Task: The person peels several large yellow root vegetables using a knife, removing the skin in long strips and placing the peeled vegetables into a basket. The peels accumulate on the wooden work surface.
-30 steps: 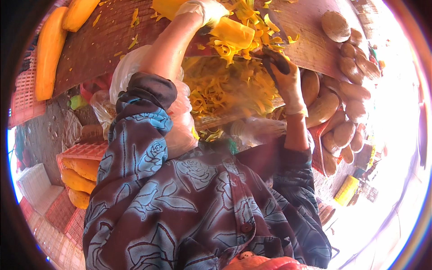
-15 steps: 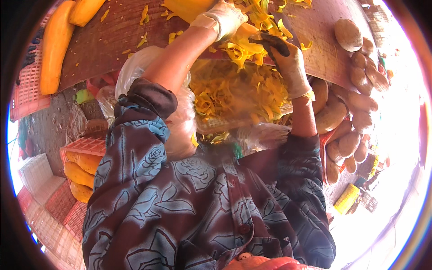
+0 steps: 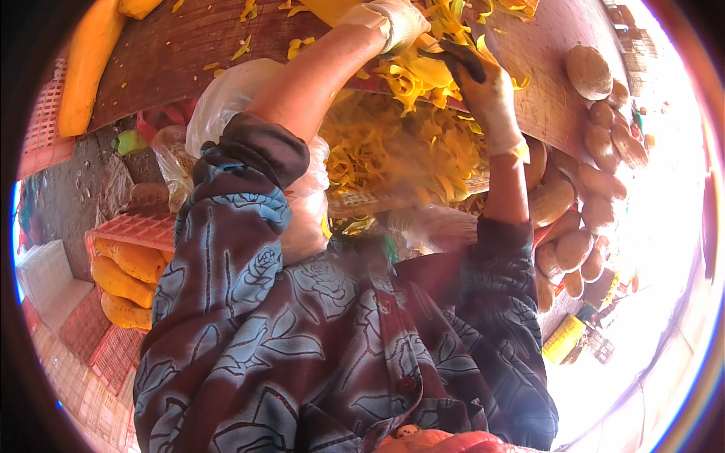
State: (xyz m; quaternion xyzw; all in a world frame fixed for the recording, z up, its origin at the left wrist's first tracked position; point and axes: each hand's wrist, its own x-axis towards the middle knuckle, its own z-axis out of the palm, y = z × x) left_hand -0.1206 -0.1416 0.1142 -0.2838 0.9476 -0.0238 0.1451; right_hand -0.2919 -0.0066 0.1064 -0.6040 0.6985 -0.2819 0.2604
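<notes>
At the far edge of the view my left hand [image 3: 399, 26], in a pale glove, is closed on a long orange-yellow squash [image 3: 323, 9]. Its near end [image 3: 427, 71] shows between my hands, with curled peel strips around it. My gloved right hand [image 3: 483, 92] is beside that end, its fingers bent around something dark [image 3: 467, 62]. I cannot make out whether this is a tool's handle or a dark coating on the glove. Below both hands lies a heap of yellow-orange peelings [image 3: 400, 151], partly blurred.
A reddish-brown board [image 3: 174, 60] carries scraps and orange squashes [image 3: 84, 75] at left. Unpeeled tan squashes [image 3: 589, 72] lie at right. A red crate [image 3: 143, 229] holds more orange squashes [image 3: 124, 281]. Plastic bags [image 3: 226, 98] hang beside my left arm.
My left hand has shifted slightly right and farther away; my right hand has moved only a little. The surroundings have shifted slightly in view.
</notes>
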